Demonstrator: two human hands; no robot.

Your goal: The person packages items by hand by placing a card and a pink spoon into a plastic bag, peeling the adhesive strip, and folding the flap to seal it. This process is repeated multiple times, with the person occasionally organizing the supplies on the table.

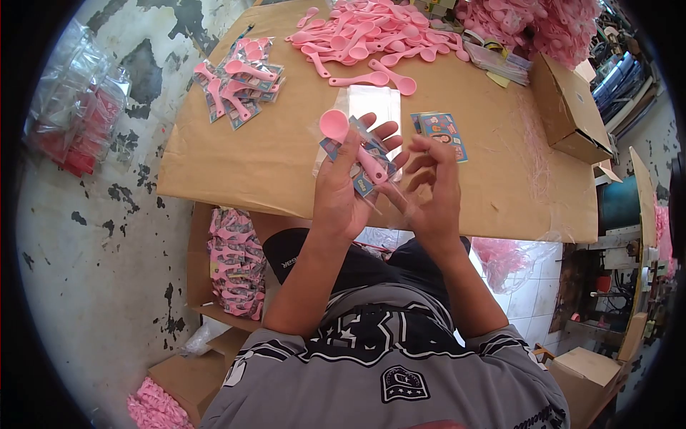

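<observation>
My left hand point(343, 191) is closed around a pink measuring spoon point(370, 164) together with a blue printed card point(364, 183) and clear plastic. The spoon's round bowl points up and left, with its holed handle end toward my right hand. My thumb lies across the spoon. My right hand point(434, 193) is just to the right, its fingers apart and loosely curled, with the thumb at the plastic's lower edge. Under and behind the left hand lie clear plastic bags point(386, 104). Blue printed cards point(449, 132) lie stacked to the right.
A big pile of loose pink spoons point(371, 32) covers the table's far side. Bagged spoons with cards point(239, 79) lie at far left. A cardboard box point(568, 107) stands at the right edge. Below the table, a carton point(200, 250) holds packed spoons. More filled bags point(529, 21) sit far right.
</observation>
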